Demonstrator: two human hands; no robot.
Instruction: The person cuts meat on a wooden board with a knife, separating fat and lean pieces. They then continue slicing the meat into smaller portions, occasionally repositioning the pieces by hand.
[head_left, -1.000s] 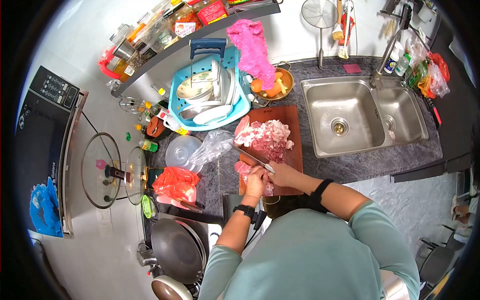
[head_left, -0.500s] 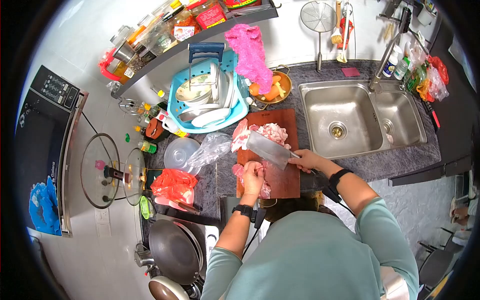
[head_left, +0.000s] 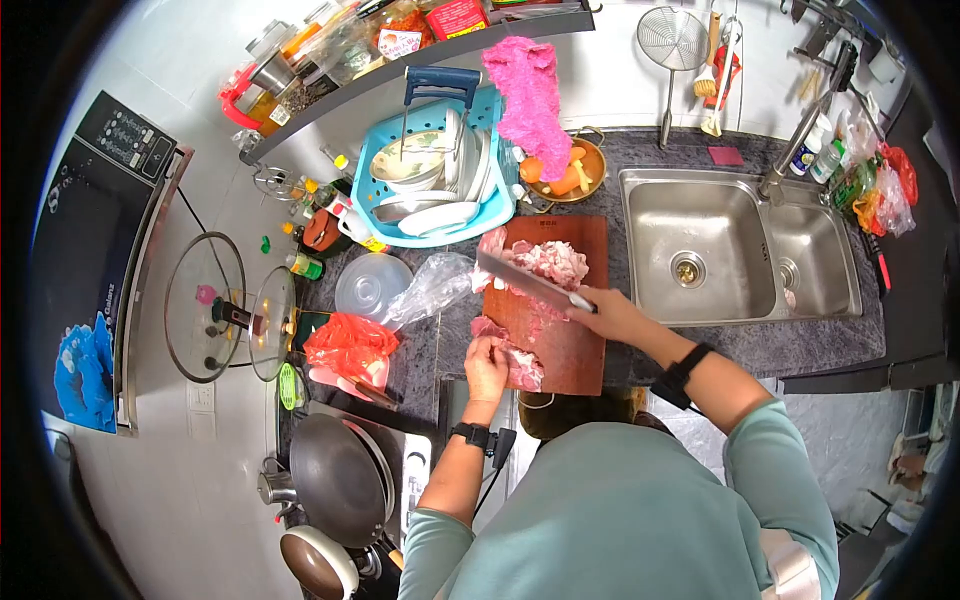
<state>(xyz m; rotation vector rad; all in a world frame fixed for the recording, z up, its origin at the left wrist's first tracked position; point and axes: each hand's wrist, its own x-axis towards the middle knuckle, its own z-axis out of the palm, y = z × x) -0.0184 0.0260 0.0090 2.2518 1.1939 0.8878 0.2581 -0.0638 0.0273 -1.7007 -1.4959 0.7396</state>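
Observation:
My right hand [head_left: 606,316] grips the handle of a cleaver [head_left: 532,281]. Its blade is turned nearly edge-on and points to the upper left, over a pile of cut meat [head_left: 552,263]. Beneath lies a reddish-brown wooden cutting board [head_left: 578,350]. Near the board's lower left edge, my left hand [head_left: 487,366] has its fingers closed on a slab of raw meat [head_left: 521,368], which lies on the board. The fingertips are partly hidden against the meat. Blade and left hand are apart.
Behind the board stand a blue dish rack [head_left: 372,215] with dishes and a pan of peeled vegetables [head_left: 590,185]. A double sink [head_left: 700,312] is at the right. Left are a clear plastic bag [head_left: 436,286], a red bag [head_left: 350,343] and a wok [head_left: 338,482].
The cleaver has turned from showing its broad side to nearly edge-on. My left hand has shifted left on the meat, uncovering more of it. The camera view has shifted slightly.

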